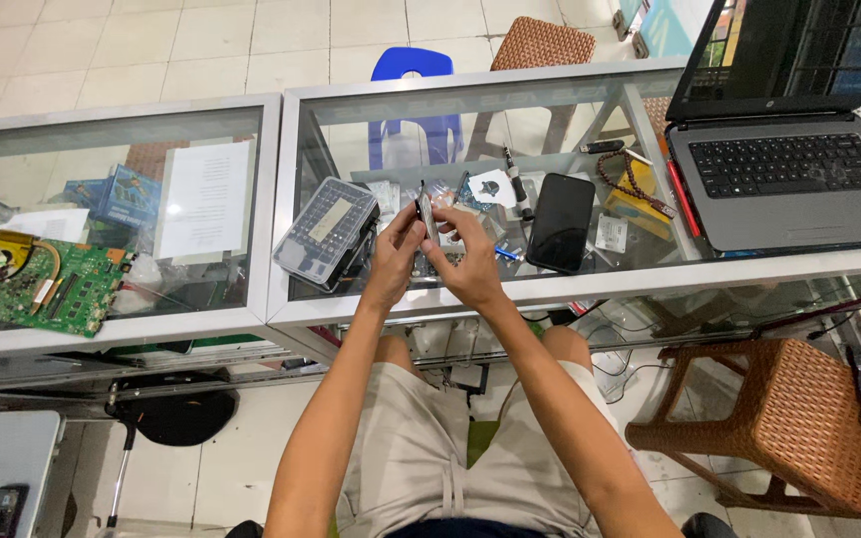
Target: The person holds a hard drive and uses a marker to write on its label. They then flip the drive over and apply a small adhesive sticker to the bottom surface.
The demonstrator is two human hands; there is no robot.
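So we're looking down at a glass-topped display counter with a metal frame [590,284], and both hands are up over its front edge working the same small thing. The left hand [396,254] and the right hand [465,259] meet around a slim dark-and-silver tool-like piece [428,211] that stands roughly upright between them. Left fingers are curled in and pinching its lower part; right fingers are bunched together on the other side, thumb and fingertips pressed against it. We can't tell exactly what the piece is, too small.

Just left of the hands sits a clear plastic flat case with small parts inside [326,231], tilted on the glass. Right of them lies a black smartphone, screen dark [561,221]. Further right there's an open grey laptop with a black keyboard [789,174]. Way off on the left counter rests a green circuit board [37,289].
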